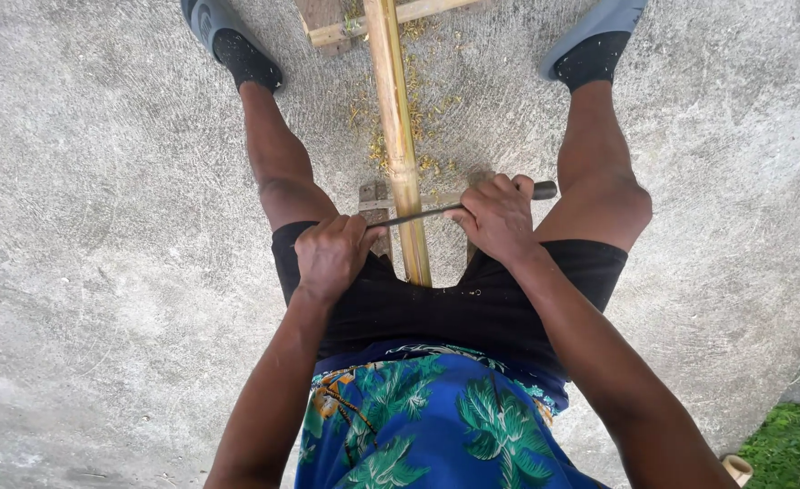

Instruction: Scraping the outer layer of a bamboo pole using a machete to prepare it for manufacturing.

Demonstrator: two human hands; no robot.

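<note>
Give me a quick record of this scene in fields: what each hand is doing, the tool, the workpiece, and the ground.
left hand: shut on one end of the blade
right hand: shut on the dark handle end
tool: thin dark blade lying across the pole
workpiece: bamboo pole running away between the legs, resting on wooden supports
ground: grey concrete floor, shavings beside the pole

You see rough grey concrete floor (101, 226) across most of the frame. Pale shavings (418, 100) lie scattered at top centre, between your grey slippers (210, 18) at the upper left and upper right. A patch of green grass (794, 444) fills the lower right corner.
</note>
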